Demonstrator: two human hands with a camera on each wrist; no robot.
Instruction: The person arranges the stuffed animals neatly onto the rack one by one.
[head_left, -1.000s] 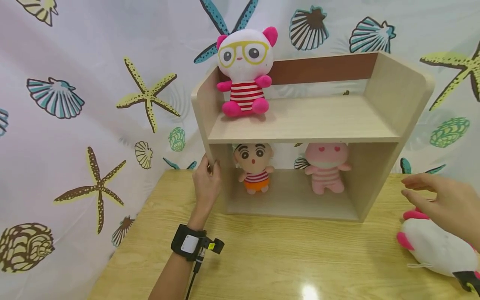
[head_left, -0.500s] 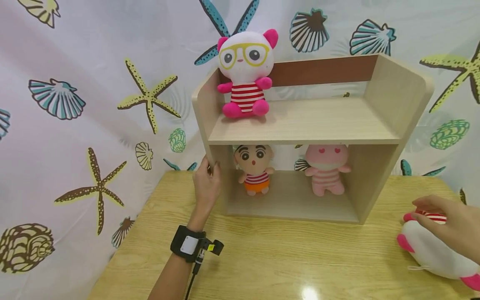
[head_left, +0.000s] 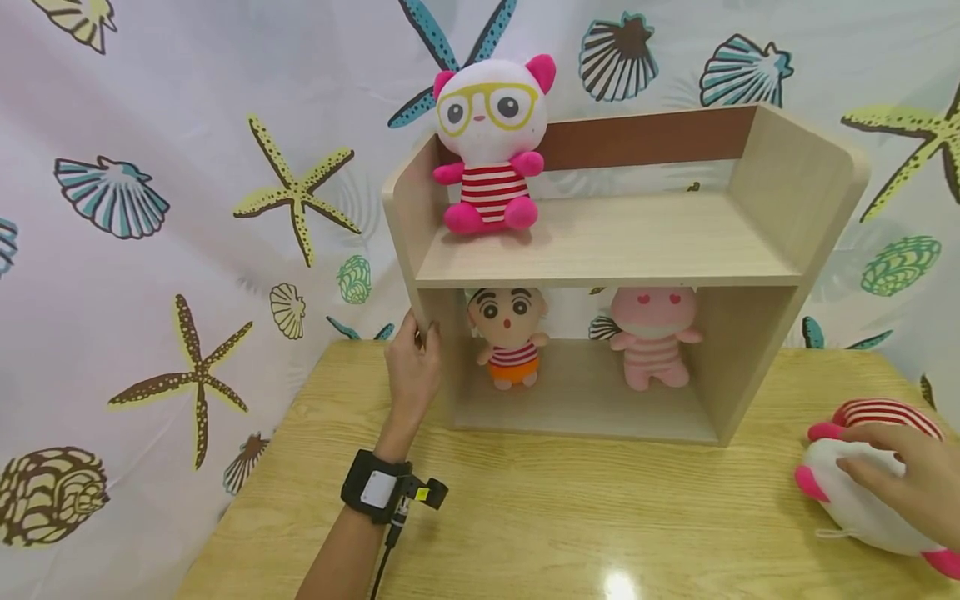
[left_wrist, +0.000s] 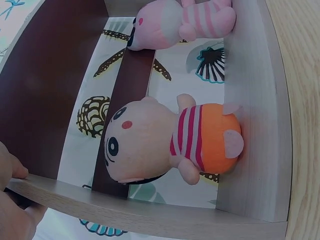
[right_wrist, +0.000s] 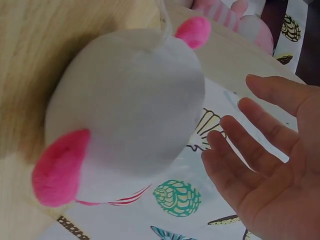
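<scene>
My left hand (head_left: 411, 367) grips the left side panel (head_left: 408, 225) of a small wooden shelf, thumb on the inner face; the left wrist view shows the fingers (left_wrist: 15, 170) around the panel's edge. At the far right, my right hand (head_left: 911, 471) hovers by a white plush toy (head_left: 847, 487) with pink ears and a red-striped body, lying on the table. Its fingers are extended and spread in the right wrist view, beside the toy's round white head (right_wrist: 130, 100). A similar plush toy with yellow glasses (head_left: 491, 150) sits on the upper shelf, at left.
On the lower shelf sit a boy doll (head_left: 510, 333) in orange shorts and a pink striped plush (head_left: 654, 337). The wooden table (head_left: 585, 517) extends in front of the shelf. Behind hangs a curtain (head_left: 300, 100) printed with shells and starfish.
My right hand has lowered towards the lying plush toy, and more of its striped body shows. The left hand has stayed on the shelf's side panel.
</scene>
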